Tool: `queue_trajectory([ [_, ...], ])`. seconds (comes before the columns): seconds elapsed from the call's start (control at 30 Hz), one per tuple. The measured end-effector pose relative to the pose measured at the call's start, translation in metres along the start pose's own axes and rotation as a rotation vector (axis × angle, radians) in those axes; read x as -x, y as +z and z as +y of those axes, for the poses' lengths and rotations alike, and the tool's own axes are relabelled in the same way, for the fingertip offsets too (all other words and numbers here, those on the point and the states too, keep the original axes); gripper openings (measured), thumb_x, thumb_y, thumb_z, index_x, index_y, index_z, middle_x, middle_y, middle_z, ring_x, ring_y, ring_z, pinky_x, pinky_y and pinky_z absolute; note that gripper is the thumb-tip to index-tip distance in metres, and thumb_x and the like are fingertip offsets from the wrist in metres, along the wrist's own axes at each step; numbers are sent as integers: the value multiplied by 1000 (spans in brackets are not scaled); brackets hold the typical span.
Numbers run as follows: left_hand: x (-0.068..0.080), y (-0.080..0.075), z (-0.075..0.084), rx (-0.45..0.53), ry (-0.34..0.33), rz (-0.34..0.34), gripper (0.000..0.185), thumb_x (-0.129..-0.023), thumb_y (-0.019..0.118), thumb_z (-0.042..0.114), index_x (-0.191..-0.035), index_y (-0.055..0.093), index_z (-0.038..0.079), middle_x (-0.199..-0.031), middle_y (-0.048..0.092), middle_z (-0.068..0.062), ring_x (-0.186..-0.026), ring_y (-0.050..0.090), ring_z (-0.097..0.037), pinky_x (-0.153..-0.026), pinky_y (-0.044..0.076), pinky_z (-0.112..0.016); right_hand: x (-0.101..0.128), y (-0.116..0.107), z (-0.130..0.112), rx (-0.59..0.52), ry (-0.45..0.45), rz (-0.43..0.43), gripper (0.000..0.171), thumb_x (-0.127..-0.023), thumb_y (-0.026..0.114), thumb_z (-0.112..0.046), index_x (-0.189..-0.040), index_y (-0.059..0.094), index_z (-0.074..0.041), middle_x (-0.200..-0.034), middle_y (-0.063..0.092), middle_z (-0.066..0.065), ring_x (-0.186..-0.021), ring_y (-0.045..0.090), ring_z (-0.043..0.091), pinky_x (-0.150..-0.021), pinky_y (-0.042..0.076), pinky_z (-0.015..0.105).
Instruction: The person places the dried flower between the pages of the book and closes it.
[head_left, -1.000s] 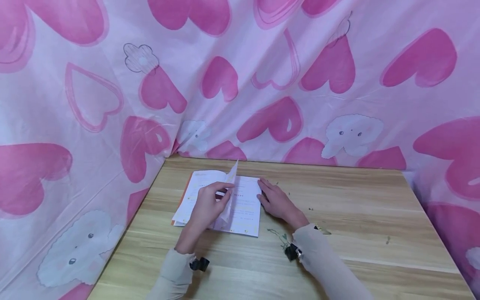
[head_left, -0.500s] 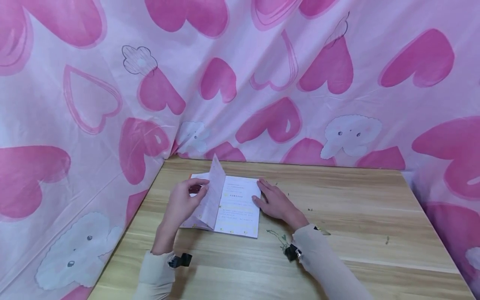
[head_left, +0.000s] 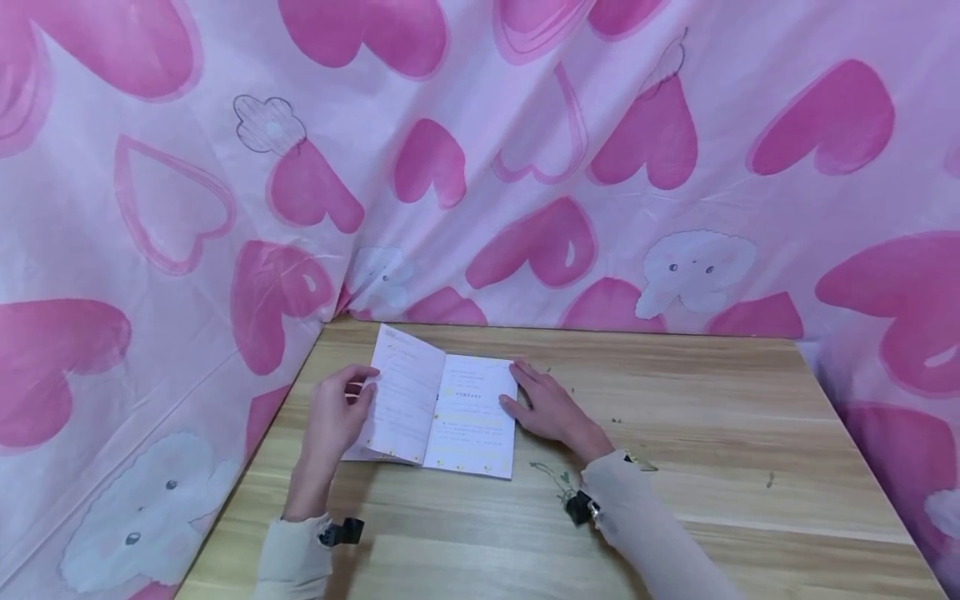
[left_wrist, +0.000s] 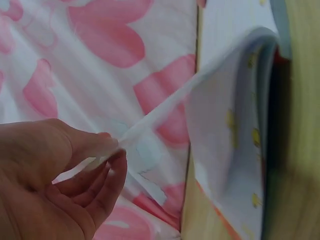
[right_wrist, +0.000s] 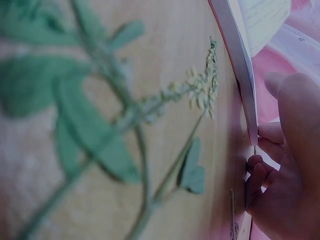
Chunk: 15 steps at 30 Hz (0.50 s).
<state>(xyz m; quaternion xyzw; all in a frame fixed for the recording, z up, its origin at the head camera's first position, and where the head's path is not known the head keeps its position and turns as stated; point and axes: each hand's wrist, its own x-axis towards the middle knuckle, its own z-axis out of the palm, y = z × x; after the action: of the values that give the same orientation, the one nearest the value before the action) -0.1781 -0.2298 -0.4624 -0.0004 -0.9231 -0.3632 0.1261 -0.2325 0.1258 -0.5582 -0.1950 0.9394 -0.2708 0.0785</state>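
Observation:
A small booklet (head_left: 450, 408) lies open on the wooden table (head_left: 675, 433) near its back left corner. My left hand (head_left: 337, 412) pinches the edge of a raised page (head_left: 405, 392) between thumb and fingers; the left wrist view shows that page (left_wrist: 150, 117) gripped at its edge, arching over the pages (left_wrist: 235, 150) below. My right hand (head_left: 543, 404) lies flat on the table with its fingers against the booklet's right edge. In the right wrist view the fingers (right_wrist: 280, 150) touch the booklet's side (right_wrist: 240, 65).
A green plant sprig (head_left: 558, 477) lies on the table by my right wrist, seen close and blurred as a sprig (right_wrist: 125, 125) in the right wrist view. Small green bits (head_left: 769, 480) dot the tabletop. Pink heart-print cloth (head_left: 525, 167) hangs behind and left.
My left hand has carried the raised page from the booklet's middle over to the left, and it now leans low over the left side. The right hand has stayed put.

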Motion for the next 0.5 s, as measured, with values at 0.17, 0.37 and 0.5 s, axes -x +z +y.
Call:
queue_trajectory([
  [0.17, 4, 7, -10, -84, 1, 37, 23, -101, 64, -1, -118, 80, 3, -115, 76, -23, -93, 72, -34, -81, 61, -46, 0, 2, 0, 1, 2, 7, 79, -110, 50, -59, -172, 28, -14, -182, 23, 7, -167, 26, 32, -134, 29, 55],
  [0.37, 4, 16, -23, -152, 0, 59, 28, -97, 60, -4, -116, 80, -1, -112, 74, -28, -94, 69, -40, -83, 56, -55, 1, 1, 0, 4, 14, 9, 80, -110, 51, -59, -172, 28, -15, -182, 23, 6, -167, 26, 32, -134, 29, 55],
  [0.5, 5, 21, -31, -200, -77, -2, 29, -99, 64, 4, -123, 79, -2, -125, 71, -31, -112, 69, -47, -95, 56, -61, 1, 1, 1, 6, 11, 8, 79, -110, 52, -58, -172, 28, -15, -182, 24, 6, -168, 26, 31, -134, 29, 55],
])
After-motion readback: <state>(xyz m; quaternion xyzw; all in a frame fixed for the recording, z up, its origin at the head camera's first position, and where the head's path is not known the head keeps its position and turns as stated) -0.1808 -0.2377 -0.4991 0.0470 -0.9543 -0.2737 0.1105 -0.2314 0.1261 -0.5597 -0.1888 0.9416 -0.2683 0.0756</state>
